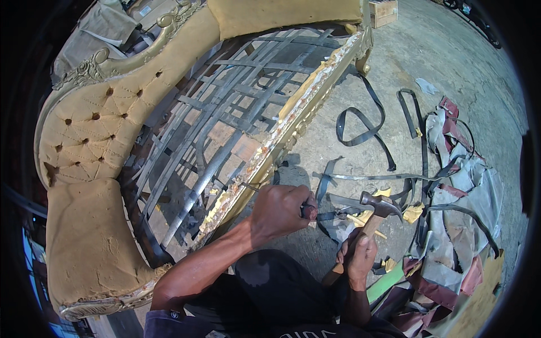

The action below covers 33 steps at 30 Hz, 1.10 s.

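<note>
My left hand (282, 209) is closed around a screwdriver-like tool with a dark red handle (309, 212). Its thin metal shaft points left and meets the front rail (269, 159) of a sofa frame; the tip is hard to make out. Ragged yellow foam and white scraps cling along that gilded, carved rail. Lower right, my right hand (360, 256) grips a claw hammer (382, 206) by its wooden handle, with the head raised close to the tool's handle end. Woven dark webbing straps (225, 121) stretch across the open seat.
The sofa's tan tufted backrest (93, 129) and padded arm (90, 242) stand at left. Loose black straps (366, 132) curl over the concrete floor (406, 62). Torn grey and maroon upholstery (468, 191) is heaped at right, near yellow foam bits (413, 213). A wooden crate (384, 13) sits far back.
</note>
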Each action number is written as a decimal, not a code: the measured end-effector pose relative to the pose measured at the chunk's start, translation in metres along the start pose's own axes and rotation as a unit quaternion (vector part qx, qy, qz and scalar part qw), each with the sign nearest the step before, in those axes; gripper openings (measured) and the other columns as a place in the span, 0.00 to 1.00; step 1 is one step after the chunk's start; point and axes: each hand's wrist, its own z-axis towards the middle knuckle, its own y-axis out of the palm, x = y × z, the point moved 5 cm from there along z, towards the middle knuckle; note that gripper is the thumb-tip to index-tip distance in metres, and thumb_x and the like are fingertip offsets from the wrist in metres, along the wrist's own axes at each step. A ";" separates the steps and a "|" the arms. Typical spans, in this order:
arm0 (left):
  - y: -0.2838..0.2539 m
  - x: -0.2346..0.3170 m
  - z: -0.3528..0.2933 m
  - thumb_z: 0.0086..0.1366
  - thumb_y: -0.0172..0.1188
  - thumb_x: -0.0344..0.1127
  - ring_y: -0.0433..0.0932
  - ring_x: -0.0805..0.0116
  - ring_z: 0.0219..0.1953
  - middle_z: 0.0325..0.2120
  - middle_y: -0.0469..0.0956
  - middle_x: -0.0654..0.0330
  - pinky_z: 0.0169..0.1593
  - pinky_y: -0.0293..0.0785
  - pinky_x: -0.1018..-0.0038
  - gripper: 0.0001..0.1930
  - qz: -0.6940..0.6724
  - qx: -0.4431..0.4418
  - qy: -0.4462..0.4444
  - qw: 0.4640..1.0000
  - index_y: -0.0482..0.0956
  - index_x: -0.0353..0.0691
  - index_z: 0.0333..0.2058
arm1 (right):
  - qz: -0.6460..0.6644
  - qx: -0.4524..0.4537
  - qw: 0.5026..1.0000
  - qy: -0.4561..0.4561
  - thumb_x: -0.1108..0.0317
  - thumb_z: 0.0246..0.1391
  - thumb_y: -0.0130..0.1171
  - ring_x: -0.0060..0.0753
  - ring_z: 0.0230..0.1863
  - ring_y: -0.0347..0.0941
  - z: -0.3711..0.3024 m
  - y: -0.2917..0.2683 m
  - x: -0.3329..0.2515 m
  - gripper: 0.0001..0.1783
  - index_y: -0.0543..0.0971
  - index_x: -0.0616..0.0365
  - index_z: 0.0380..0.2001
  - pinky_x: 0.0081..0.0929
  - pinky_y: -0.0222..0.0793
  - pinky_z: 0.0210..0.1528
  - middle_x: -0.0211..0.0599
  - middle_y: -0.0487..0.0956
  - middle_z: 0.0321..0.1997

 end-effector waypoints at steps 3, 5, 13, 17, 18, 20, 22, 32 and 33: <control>0.004 -0.005 0.007 0.47 0.73 0.28 0.82 0.61 0.20 0.18 0.81 0.59 0.24 0.75 0.65 0.09 0.029 0.003 -0.036 0.999 0.79 0.41 0.24 | 0.081 0.058 0.992 -0.080 0.32 0.66 0.53 0.26 0.14 0.63 -0.009 -0.001 -0.017 0.34 0.65 0.58 0.39 0.26 0.65 0.16 0.33 0.66 0.19; 0.006 -0.002 0.013 0.47 0.74 0.28 0.83 0.62 0.21 0.19 0.82 0.59 0.24 0.77 0.65 0.09 0.047 0.004 -0.039 0.998 0.81 0.42 0.25 | 0.167 0.078 0.975 -0.127 0.31 0.63 0.57 0.27 0.15 0.64 -0.013 0.007 -0.021 0.36 0.65 0.58 0.39 0.27 0.66 0.17 0.34 0.67 0.20; 0.003 -0.004 0.013 0.50 0.75 0.30 0.83 0.58 0.21 0.19 0.82 0.56 0.25 0.76 0.64 0.10 0.063 -0.009 -0.046 0.997 0.80 0.40 0.27 | 0.029 0.072 0.995 -0.057 0.35 0.67 0.53 0.27 0.16 0.68 0.001 -0.001 -0.015 0.32 0.71 0.57 0.30 0.29 0.68 0.22 0.31 0.71 0.21; 0.012 -0.006 0.016 0.51 0.75 0.30 0.83 0.58 0.21 0.20 0.82 0.55 0.25 0.76 0.64 0.09 0.058 -0.006 -0.059 0.997 0.81 0.39 0.27 | 0.012 0.039 0.995 -0.090 0.30 0.67 0.50 0.26 0.12 0.63 0.001 0.024 0.011 0.33 0.67 0.52 0.33 0.30 0.67 0.18 0.30 0.65 0.16; 0.013 -0.007 0.016 0.51 0.74 0.30 0.83 0.58 0.21 0.20 0.82 0.55 0.25 0.76 0.64 0.09 0.068 -0.008 -0.066 0.995 0.81 0.39 0.28 | -0.294 -0.008 0.954 -0.056 0.31 0.67 0.48 0.24 0.11 0.62 0.003 0.030 0.022 0.32 0.66 0.51 0.36 0.27 0.64 0.14 0.30 0.65 0.15; 0.009 -0.014 0.012 0.52 0.74 0.30 0.83 0.58 0.22 0.21 0.83 0.55 0.25 0.76 0.64 0.09 0.073 -0.014 -0.078 0.994 0.81 0.39 0.27 | -0.117 0.030 0.992 0.046 0.35 0.67 0.54 0.29 0.13 0.65 0.000 0.017 0.006 0.31 0.69 0.54 0.31 0.28 0.68 0.19 0.32 0.67 0.14; 0.006 -0.009 0.014 0.52 0.74 0.30 0.84 0.58 0.22 0.21 0.83 0.55 0.25 0.77 0.64 0.08 0.048 -0.024 -0.079 0.995 0.81 0.39 0.27 | 0.181 0.092 0.976 -0.078 0.32 0.67 0.51 0.24 0.15 0.66 0.002 -0.017 -0.002 0.34 0.67 0.58 0.37 0.23 0.66 0.18 0.32 0.68 0.18; 0.012 -0.011 0.014 0.52 0.73 0.30 0.82 0.56 0.22 0.22 0.83 0.53 0.27 0.77 0.64 0.09 0.053 -0.039 -0.065 0.996 0.79 0.36 0.27 | 0.213 0.110 0.966 -0.098 0.31 0.64 0.55 0.22 0.13 0.62 0.000 0.001 0.000 0.35 0.68 0.58 0.31 0.23 0.64 0.17 0.28 0.66 0.17; 0.011 -0.009 0.015 0.52 0.73 0.30 0.82 0.56 0.22 0.22 0.83 0.53 0.27 0.77 0.64 0.09 0.056 -0.039 -0.067 0.995 0.79 0.36 0.27 | 0.275 0.125 0.945 -0.124 0.33 0.64 0.56 0.23 0.14 0.63 0.002 0.003 0.006 0.34 0.70 0.59 0.31 0.22 0.65 0.18 0.28 0.67 0.17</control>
